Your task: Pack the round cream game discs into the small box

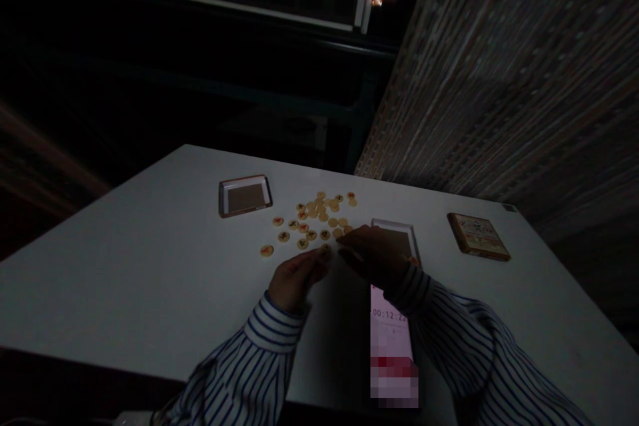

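Round xiangqi pieces (302, 243) lie loosely scattered on the white table, pale discs with red or black characters, some blank side up. My left hand (294, 281) pinches one xiangqi piece (325, 249) with a dark character between thumb and fingers, at the near edge of the scatter. Just to its right, my right hand (374, 254) reaches palm down with its fingers stretched out, the tips beside a few blank-side-up pieces (338, 233). Behind that hand is a shallow open box part (392, 223), partly covered by the hand and wrist.
Another shallow open tray (245, 180) sits left of the pieces. A box with a printed cover (478, 237) lies at the right. Under my right forearm, a lit phone (389, 333) displays a timer. A strand curtain (469, 80) hangs along the table's (124, 266) far right side.
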A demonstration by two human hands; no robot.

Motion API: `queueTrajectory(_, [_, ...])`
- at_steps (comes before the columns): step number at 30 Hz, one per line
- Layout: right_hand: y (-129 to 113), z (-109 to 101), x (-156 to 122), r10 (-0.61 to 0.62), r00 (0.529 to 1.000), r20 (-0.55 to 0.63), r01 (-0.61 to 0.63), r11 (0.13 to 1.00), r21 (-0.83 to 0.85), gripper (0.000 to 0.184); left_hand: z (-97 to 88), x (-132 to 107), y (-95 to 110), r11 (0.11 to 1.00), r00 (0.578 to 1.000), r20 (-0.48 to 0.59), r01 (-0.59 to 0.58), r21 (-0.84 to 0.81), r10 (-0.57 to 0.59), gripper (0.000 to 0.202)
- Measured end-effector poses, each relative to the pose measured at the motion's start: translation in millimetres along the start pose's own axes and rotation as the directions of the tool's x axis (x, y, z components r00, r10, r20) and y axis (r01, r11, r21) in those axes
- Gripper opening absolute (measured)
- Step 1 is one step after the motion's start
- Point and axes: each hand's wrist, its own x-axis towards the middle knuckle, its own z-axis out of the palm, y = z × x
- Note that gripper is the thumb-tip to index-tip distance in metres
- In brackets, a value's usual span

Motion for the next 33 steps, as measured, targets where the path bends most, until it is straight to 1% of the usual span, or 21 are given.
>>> queueTrajectory(2, [-3.6,1.5,0.6,-0.039,0.999,-0.032,0.041,0.998,0.054,0.027,2.9,-1.4,-0.7,1.000,1.000,-0.007,0.002,-0.012,-0.002,0.042])
queueTrajectory(6, [-10.8,5.7,1.8,-0.084,0.995,-0.060,0.091,0.989,0.119,0.027,7.0,-3.0,-3.0,0.999,0.999,0.036,-0.023,0.043,0.021,0.038])
queueTrajectory(12, [-14.8,13.0,4.0,-0.065,0.996,-0.056,0.072,0.989,0.127,0.025,6.4,-4.5,-3.9,0.997,1.000,0.007,-0.015,0.074,0.014,0.038])
queueTrajectory(17, [-15.5,16.9,6.0,-0.075,0.995,-0.058,0.082,0.990,0.114,0.023,-2.8,-2.2,-5.3,0.997,1.000,0.007,-0.019,0.078,0.019,0.039])
queueTrajectory(19, [-16.3,18.2,7.2,-0.066,0.997,-0.045,0.071,0.992,0.106,0.019,-8.4,-2.1,-3.5,0.999,0.999,-0.031,-0.023,0.036,0.024,0.040])
queueTrajectory(21, [-17.3,20.2,8.6,-0.040,0.999,-0.018,0.041,0.996,0.073,0.018,-14.5,-2.9,1.0,0.999,0.991,-0.130,-0.047,-0.007,0.045,0.040])
queueTrajectory(24, [-18.4,25.3,10.7,-0.021,0.999,0.043,0.021,1.000,-0.009,0.018,-24.3,-4.1,10.8,0.993,0.959,-0.264,-0.113,-0.021,0.104,0.039])
queueTrajectory(26, [-18.9,30.0,11.6,-0.048,0.995,0.084,0.053,0.997,-0.049,0.020,-30.9,-4.2,17.4,0.988,0.938,-0.316,-0.152,-0.007,0.142,0.041])
queueTrajectory(29, [-20.1,37.5,12.3,-0.089,0.987,0.132,0.101,0.991,-0.085,0.023,-39.5,-2.8,25.6,0.981,0.915,-0.354,-0.180,0.077,0.195,0.041])
queueTrajectory(33, [-23.5,43.5,13.8,-0.091,0.974,0.205,0.120,0.984,-0.132,0.023,-45.3,0.5,35.1,0.940,0.890,-0.349,-0.202,0.273,0.293,0.041])
